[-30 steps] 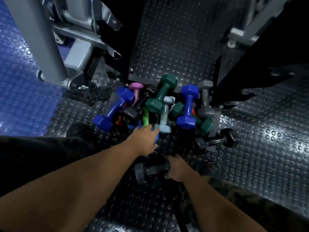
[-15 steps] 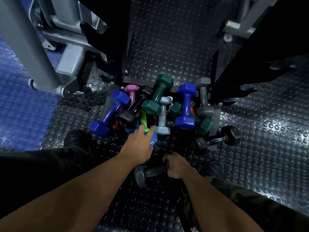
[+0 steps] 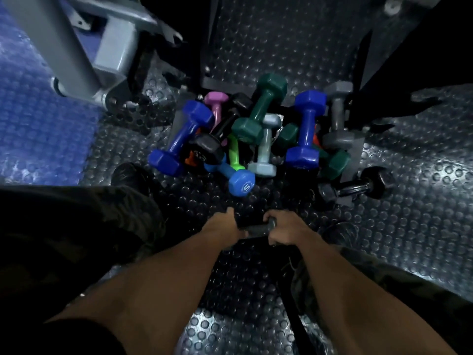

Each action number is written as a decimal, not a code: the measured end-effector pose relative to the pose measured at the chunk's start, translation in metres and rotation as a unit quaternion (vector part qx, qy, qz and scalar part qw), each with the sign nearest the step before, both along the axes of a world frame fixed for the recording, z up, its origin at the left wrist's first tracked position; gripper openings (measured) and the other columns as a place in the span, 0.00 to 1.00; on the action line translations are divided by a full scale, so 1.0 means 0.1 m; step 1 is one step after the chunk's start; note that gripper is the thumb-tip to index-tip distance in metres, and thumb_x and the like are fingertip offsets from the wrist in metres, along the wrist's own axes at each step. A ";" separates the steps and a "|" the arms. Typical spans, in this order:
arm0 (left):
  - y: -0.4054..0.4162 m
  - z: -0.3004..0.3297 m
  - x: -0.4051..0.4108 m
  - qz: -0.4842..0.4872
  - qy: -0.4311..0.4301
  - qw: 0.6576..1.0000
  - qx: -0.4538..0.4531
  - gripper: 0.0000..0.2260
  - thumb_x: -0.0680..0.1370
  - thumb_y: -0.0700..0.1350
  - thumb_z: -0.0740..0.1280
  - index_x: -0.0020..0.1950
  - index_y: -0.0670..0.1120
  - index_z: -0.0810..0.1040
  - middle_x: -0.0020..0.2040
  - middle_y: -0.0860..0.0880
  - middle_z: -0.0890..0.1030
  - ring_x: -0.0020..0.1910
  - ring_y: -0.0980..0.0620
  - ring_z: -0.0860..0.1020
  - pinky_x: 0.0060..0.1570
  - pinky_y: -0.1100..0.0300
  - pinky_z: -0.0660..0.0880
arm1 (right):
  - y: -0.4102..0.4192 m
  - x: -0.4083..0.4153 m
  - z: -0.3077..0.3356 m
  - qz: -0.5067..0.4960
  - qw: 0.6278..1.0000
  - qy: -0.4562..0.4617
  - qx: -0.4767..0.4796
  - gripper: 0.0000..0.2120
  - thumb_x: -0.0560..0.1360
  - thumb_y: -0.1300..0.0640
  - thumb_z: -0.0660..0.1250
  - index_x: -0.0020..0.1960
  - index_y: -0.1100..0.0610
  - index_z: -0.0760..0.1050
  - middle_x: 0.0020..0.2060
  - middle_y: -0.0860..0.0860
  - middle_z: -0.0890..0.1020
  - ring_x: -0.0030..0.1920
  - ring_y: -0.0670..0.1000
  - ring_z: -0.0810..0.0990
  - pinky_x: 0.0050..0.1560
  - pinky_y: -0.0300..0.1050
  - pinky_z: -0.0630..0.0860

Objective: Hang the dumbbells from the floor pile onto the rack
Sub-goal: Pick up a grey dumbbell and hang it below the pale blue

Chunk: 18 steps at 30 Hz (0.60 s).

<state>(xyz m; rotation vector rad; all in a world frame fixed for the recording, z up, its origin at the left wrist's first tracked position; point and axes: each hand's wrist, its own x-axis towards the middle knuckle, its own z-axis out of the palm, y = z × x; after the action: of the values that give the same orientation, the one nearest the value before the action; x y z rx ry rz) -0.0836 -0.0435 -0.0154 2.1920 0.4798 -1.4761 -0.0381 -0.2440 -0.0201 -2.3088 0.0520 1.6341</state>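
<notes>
A pile of several coloured dumbbells (image 3: 258, 131) lies on the studded rubber floor: blue, green, purple, grey and black ones. A light-blue dumbbell (image 3: 240, 184) marked 5 lies at the pile's near edge. Nearer to me, a black dumbbell (image 3: 256, 228) is held between both hands. My left hand (image 3: 221, 228) grips its left end, which is hidden under the fingers. My right hand (image 3: 288, 230) wraps round its right part. Dark rack uprights (image 3: 384, 60) rise at the back right.
A grey machine frame (image 3: 84, 55) stands at the back left on a blue mat (image 3: 38, 119). Another black dumbbell (image 3: 355, 189) lies to the right of the pile. My knees in camouflage trousers flank both arms, and dark shoes (image 3: 130, 175) rest on the floor.
My left hand has come back from the light-blue dumbbell at the pile's edge and taken hold of the black dumbbell's left end. My right hand stays on that dumbbell.
</notes>
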 end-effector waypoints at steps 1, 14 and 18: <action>0.00 -0.03 0.01 -0.011 0.008 1.000 -0.002 0.34 0.72 0.62 0.75 0.71 0.50 0.66 0.63 0.40 0.76 0.59 0.39 0.78 0.53 0.50 0.78 | -0.01 0.01 0.01 -0.003 1.000 -0.001 0.000 0.28 0.59 0.59 0.79 0.53 0.37 0.76 0.52 0.48 0.82 0.45 0.48 0.83 0.41 0.39 0.78; 0.15 0.06 0.01 0.006 -0.067 0.998 0.013 0.25 0.70 0.46 0.76 0.61 0.57 0.68 0.60 0.47 0.66 0.50 0.44 0.77 0.45 0.55 0.77 | 0.11 -0.19 0.21 -0.133 0.987 -0.086 0.019 0.42 0.68 0.65 0.74 0.79 0.55 0.61 0.71 0.56 0.69 0.69 0.60 0.73 0.71 0.52 0.74; 0.15 0.33 0.15 0.052 -0.149 0.987 0.040 0.25 0.73 0.38 0.71 0.66 0.51 0.67 0.63 0.44 0.61 0.47 0.41 0.76 0.50 0.50 0.80 | 0.27 -0.19 0.54 -0.179 0.967 -0.171 0.059 0.40 0.69 0.72 0.68 0.79 0.59 0.59 0.74 0.56 0.63 0.69 0.59 0.73 0.73 0.52 0.71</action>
<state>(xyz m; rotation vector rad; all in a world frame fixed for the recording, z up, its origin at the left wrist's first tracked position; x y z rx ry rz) -0.0689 -0.0287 0.0180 2.3593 0.5489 -1.0674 -0.0573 -0.2168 0.0336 -2.2913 0.2680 1.0257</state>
